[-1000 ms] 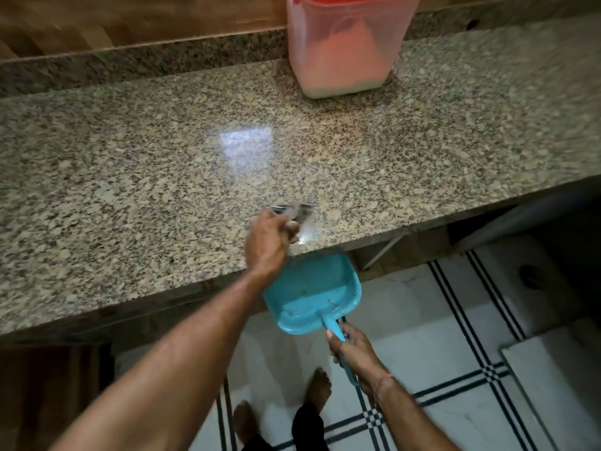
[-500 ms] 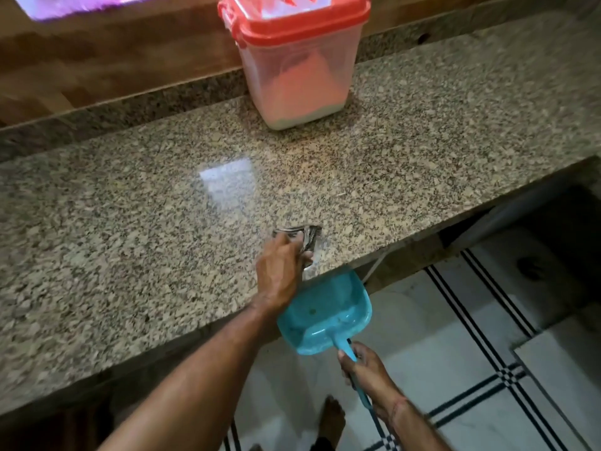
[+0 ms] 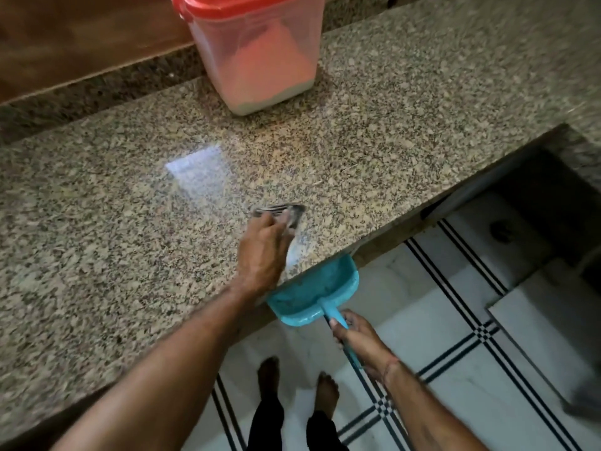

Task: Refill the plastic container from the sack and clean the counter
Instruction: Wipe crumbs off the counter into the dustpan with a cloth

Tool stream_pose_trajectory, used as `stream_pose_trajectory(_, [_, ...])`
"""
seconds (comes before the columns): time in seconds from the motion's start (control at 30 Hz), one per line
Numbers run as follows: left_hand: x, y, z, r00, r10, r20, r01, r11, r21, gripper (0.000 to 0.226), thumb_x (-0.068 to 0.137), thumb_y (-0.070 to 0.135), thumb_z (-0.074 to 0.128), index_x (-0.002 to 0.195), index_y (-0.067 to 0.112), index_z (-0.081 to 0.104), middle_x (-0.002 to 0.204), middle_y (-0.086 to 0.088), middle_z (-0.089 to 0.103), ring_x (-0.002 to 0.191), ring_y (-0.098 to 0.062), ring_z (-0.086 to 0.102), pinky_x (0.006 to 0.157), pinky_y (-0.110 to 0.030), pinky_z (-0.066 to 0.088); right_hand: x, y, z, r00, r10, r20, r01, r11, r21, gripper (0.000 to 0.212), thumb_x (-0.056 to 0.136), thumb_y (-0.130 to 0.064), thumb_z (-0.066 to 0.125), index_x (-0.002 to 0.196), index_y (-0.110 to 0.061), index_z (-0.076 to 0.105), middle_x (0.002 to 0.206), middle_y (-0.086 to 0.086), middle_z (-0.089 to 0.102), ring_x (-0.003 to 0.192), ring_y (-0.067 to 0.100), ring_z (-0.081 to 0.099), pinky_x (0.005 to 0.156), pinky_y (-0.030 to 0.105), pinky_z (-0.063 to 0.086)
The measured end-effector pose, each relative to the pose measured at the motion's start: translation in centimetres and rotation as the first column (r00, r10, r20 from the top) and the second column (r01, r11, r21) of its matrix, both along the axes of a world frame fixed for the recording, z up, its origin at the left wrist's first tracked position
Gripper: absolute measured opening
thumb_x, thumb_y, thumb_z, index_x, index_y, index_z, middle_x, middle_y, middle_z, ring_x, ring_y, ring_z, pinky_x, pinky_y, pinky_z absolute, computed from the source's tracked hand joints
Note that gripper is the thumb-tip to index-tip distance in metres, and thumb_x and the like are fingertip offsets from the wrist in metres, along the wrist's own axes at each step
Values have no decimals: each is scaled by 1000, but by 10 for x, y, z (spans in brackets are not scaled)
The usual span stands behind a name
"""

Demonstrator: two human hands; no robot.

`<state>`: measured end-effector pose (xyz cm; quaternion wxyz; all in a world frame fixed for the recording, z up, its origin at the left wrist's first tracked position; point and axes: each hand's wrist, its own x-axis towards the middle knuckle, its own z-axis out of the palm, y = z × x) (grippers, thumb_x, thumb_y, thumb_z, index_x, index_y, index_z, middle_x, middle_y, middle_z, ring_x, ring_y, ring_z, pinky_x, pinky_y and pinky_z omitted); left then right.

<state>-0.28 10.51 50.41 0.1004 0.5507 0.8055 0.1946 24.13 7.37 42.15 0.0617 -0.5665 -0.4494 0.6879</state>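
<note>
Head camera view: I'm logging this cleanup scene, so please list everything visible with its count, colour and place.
container: one, clear with a red lid, at the back of the counter, pale contents inside
counter: one, speckled brown granite, across the upper part of the view
cloth: one, grey striped, on the counter near its front edge
spilled powder: one white streak, between the cloth and the counter edge
dustpan: one, teal, just below the counter edge
floor: white tiles with black stripes, lower right
feet: two, bare, on the floor
left hand: on the counter, holding the cloth
right hand: below the counter, gripping the dustpan handle
</note>
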Motion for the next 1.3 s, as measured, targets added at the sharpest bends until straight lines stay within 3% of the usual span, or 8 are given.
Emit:
stream_pose_trajectory(0.23, [-118, 21, 18, 911, 378, 166, -387, 922, 26, 38, 108, 42, 44, 113, 13, 68, 109, 5, 57, 85, -7, 51, 62, -13, 40, 13, 0, 13, 992, 58, 114, -62, 998, 31, 17, 103, -19, 59, 116, -11, 66, 84, -3, 61, 75, 8, 55, 69, 19, 47])
stream_pose_trajectory(0.37, [-154, 22, 16, 798, 602, 18, -598, 796, -90, 37, 106, 31, 51, 126, 2, 60, 135, -24, 56, 115, -40, 56, 96, -44, 48, 26, -8, 17, 985, 1, 174, -7, 999, 32, 16, 102, -20, 59, 115, -13, 67, 83, -3, 61, 77, 8, 54, 74, 21, 47])
stream_pose_trajectory(0.5, [-64, 29, 9, 991, 113, 76, -120, 989, 86, 39, 108, 50, 37, 118, 23, 64, 107, 10, 65, 81, 3, 60, 54, -5, 47, 32, -13, 21, 974, 11, 228, -19, 999, 33, 20, 102, -18, 59, 115, -3, 64, 91, 5, 60, 82, 14, 54, 76, 27, 46])
stream_pose_trajectory(0.63, [-12, 35, 0, 946, -290, 146, 283, 957, 66, 37, 109, 44, 41, 120, 23, 69, 106, 4, 56, 91, -7, 54, 73, -25, 57, 32, -14, 26, 971, 12, 241, -19, 999, 27, 19, 102, -19, 60, 114, -6, 65, 90, 6, 61, 82, 15, 54, 75, 26, 46])
stream_pose_trajectory(0.83, [-135, 75, 13, 930, 340, 141, -352, 933, 73, 30, 107, 42, 45, 113, 14, 54, 94, 10, 55, 78, -5, 56, 52, -3, 42, 41, -11, 27, 978, -6, 210, -1, 999, 37, 12, 102, -24, 61, 111, -17, 66, 90, 2, 61, 81, 13, 56, 74, 25, 46])
stream_pose_trajectory(0.93, [-182, 85, -2, 778, 601, 183, -598, 798, -76, 38, 103, 43, 52, 121, 11, 61, 114, -11, 70, 95, -26, 68, 80, -27, 56, 47, -15, 23, 982, -32, 187, 23, 998, 53, 10, 102, -26, 62, 106, -18, 66, 88, 2, 60, 79, 13, 55, 71, 25, 45])
stream_pose_trajectory(1.17, [-23, 84, 4, 876, -397, 275, 356, 915, 188, 30, 108, 39, 47, 125, 29, 71, 110, 18, 63, 91, -2, 62, 73, -16, 57, 52, -17, 21, 978, -55, 199, 50, 998, 30, 13, 103, -22, 61, 110, -14, 67, 87, 4, 62, 79, 14, 56, 74, 26, 48])
stream_pose_trajectory(1.3, [-63, 106, -13, 925, -298, 234, 258, 948, 184, 27, 104, 43, 52, 113, 26, 71, 112, 12, 64, 93, -1, 63, 76, -20, 60, 58, -8, 28, 975, -65, 212, 52, 997, 65, 13, 102, -25, 61, 109, -16, 68, 85, 3, 63, 82, 17, 57, 80, 31, 48])
